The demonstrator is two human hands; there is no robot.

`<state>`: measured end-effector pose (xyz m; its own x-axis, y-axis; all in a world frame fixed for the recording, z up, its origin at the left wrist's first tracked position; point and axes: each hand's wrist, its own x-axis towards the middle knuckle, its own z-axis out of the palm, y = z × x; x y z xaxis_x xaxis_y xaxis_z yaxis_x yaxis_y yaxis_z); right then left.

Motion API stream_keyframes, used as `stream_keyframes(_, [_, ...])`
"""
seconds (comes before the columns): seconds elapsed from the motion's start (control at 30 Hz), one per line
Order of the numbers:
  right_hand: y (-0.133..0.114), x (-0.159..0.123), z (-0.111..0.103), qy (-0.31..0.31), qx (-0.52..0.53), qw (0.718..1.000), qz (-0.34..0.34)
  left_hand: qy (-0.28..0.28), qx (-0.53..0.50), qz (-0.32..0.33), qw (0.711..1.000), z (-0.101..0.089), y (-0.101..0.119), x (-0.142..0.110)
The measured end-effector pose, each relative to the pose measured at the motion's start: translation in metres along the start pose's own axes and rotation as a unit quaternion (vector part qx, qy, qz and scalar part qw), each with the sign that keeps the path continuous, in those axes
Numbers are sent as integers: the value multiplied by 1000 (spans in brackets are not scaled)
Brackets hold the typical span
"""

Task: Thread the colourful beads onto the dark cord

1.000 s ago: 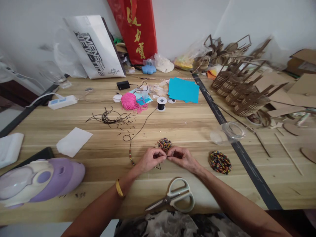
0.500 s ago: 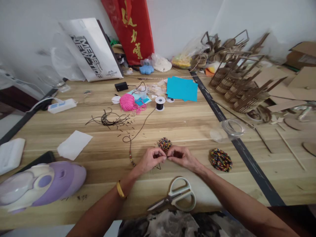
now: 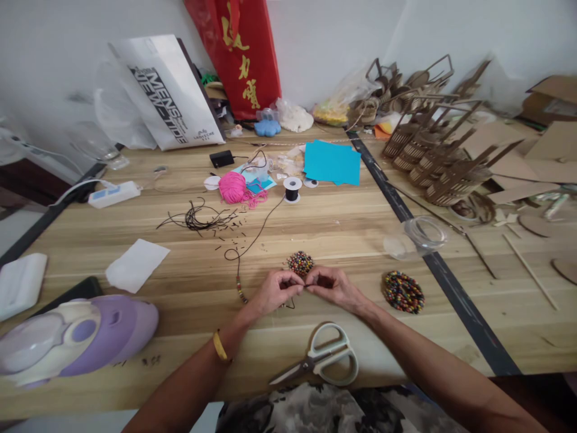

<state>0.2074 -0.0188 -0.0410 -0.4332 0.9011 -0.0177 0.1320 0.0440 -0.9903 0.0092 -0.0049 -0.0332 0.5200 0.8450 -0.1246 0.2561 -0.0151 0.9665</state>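
Observation:
My left hand [image 3: 274, 290] and my right hand [image 3: 332, 287] meet fingertip to fingertip low on the wooden table [image 3: 342, 228], both pinched shut. Between them runs a thin dark cord [image 3: 252, 240] that leads back to a small spool [image 3: 293, 189]. Several coloured beads [image 3: 240, 291] sit strung on the cord left of my left hand. What my right fingertips pinch is too small to name. A small heap of coloured beads [image 3: 300, 263] lies just beyond my hands, and a bigger heap [image 3: 402, 291] lies to the right.
Scissors [image 3: 323, 363] lie near the table's front edge. A clear cup [image 3: 417, 236] lies on its side at right, with cardboard baskets [image 3: 433, 162] behind. A purple and white appliance [image 3: 67, 337], white paper [image 3: 137, 264], cut cord scraps [image 3: 198, 215], pink yarn [image 3: 233, 186] and blue paper [image 3: 332, 162] lie around.
Both hands stay pinched together at the same spot. Only the camera has shifted slightly.

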Motion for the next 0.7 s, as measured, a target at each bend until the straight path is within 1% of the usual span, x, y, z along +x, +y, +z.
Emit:
stream_keyframes(0.23, [-2, 0, 0, -3, 5, 1000, -4, 1, -26, -4, 1000, -1, -5, 1])
stream_keyframes(0.53, [-6, 0, 1, 5, -3, 1000, 2, 5, -8, 0, 1000, 1, 3, 1])
stream_keyframes(0.7, [-4, 0, 1, 6, 13, 1000, 5, 6, -20, 1, 1000, 1, 0, 1])
